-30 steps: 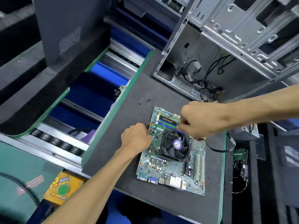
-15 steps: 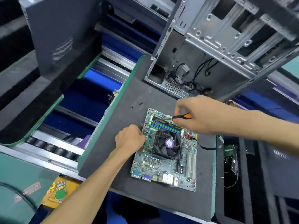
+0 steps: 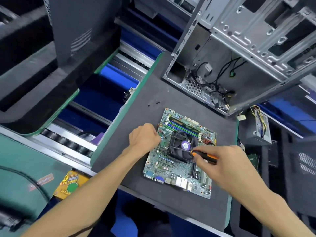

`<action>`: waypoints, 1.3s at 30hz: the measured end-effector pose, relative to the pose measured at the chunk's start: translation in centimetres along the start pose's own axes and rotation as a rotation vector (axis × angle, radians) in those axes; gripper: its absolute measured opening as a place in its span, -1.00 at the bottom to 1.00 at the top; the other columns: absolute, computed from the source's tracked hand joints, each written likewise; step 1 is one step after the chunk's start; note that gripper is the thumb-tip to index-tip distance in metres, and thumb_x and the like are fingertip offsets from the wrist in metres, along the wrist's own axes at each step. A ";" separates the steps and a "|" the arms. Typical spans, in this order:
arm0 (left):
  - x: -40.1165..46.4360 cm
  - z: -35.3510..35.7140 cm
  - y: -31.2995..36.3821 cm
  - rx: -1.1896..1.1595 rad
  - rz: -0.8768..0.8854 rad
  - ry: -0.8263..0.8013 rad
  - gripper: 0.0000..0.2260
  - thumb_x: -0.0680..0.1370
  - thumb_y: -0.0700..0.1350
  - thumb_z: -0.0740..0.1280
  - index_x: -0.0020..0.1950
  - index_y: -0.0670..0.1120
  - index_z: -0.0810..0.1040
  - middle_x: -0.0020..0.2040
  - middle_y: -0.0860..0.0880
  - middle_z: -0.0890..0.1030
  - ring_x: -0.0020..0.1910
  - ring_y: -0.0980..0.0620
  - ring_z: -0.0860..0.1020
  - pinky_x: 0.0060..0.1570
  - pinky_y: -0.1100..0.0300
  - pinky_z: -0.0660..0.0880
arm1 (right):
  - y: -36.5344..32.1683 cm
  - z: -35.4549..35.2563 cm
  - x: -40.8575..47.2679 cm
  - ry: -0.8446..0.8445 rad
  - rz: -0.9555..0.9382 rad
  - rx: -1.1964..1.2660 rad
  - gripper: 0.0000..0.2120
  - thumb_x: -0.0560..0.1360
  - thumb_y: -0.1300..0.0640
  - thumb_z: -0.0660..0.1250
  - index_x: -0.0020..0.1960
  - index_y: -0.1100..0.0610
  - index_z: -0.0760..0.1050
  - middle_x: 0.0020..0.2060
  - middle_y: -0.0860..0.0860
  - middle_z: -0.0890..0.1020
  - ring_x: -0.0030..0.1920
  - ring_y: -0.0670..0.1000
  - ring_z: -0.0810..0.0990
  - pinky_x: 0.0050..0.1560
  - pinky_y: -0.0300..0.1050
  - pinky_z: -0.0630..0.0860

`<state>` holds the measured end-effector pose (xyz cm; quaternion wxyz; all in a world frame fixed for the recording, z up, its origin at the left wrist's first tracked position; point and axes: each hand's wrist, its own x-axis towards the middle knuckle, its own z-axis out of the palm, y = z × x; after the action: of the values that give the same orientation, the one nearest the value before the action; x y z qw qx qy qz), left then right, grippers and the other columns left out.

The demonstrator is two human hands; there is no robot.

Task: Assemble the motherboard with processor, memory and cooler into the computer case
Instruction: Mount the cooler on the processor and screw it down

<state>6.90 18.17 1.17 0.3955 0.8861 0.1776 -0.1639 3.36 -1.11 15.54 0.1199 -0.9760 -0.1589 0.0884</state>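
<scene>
A green motherboard (image 3: 164,166) lies flat on the dark mat (image 3: 136,117). A black cooler fan (image 3: 181,146) with a purple hub sits on it, and memory sticks (image 3: 184,126) stand behind the fan. My left hand (image 3: 143,136) rests curled at the board's left edge; what its fingers hold is hidden. My right hand (image 3: 224,165) grips an orange and black screwdriver (image 3: 204,155), its end at the fan's near right corner. The open metal computer case (image 3: 239,53) stands behind the board, with loose black cables inside.
Three small black screws (image 3: 154,103) lie on the mat behind the board. A power supply (image 3: 259,127) with coloured wires sits at the right. A conveyor with rollers (image 3: 68,142) runs to the left, and a yellow box (image 3: 71,183) lies below it.
My right hand has moved with the screwdriver from the memory sticks at the back of the board toward me, to the fan's near right corner. My left hand has stayed at the board's left edge.
</scene>
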 end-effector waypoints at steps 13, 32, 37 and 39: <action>0.3 0.2 -0.3 -0.012 0.017 0.002 -0.82 0.45 -0.19 0.22 -0.14 -0.10 0.63 -0.22 -0.03 0.66 -0.20 -0.14 0.60 -0.20 0.13 0.44 | -1.6 -1.1 3.4 -0.175 -0.115 -0.256 -0.82 0.48 -0.06 0.34 0.01 -0.14 0.69 -0.43 -0.15 0.59 -0.33 0.01 0.53 -0.22 -0.13 0.49; 0.4 0.4 -0.4 0.003 0.018 0.009 -0.84 0.48 -0.18 0.24 -0.13 -0.08 0.62 -0.19 -0.03 0.67 -0.17 -0.12 0.60 -0.17 0.13 0.43 | -1.2 -1.7 3.2 -0.206 -0.124 -0.237 -0.78 0.48 -0.08 0.31 0.06 -0.23 0.67 -0.28 -0.15 0.70 -0.20 0.00 0.64 -0.13 -0.10 0.58; 0.5 0.5 -0.4 0.016 0.025 0.020 -0.82 0.49 -0.17 0.23 -0.11 -0.10 0.63 -0.18 -0.05 0.67 -0.18 -0.15 0.59 -0.20 0.14 0.42 | -1.9 -2.1 3.3 -0.221 -0.209 -0.428 -0.77 0.54 -0.11 0.24 0.11 -0.15 0.61 -0.23 -0.09 0.66 -0.17 0.05 0.60 -0.23 -0.15 0.46; 0.5 0.5 -0.4 0.018 0.027 0.023 -0.83 0.49 -0.16 0.23 -0.12 -0.08 0.62 -0.18 -0.03 0.66 -0.18 -0.15 0.58 -0.20 0.14 0.41 | -2.9 -2.7 3.8 -0.280 -0.373 -0.597 -0.77 0.60 -0.08 0.18 0.13 -0.09 0.56 -0.16 -0.07 0.60 -0.09 0.06 0.61 -0.24 -0.13 0.43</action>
<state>7.06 18.15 0.35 0.3876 0.8938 0.1684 -0.1501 6.68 2.28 18.32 -0.1786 -0.9008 -0.3673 0.1476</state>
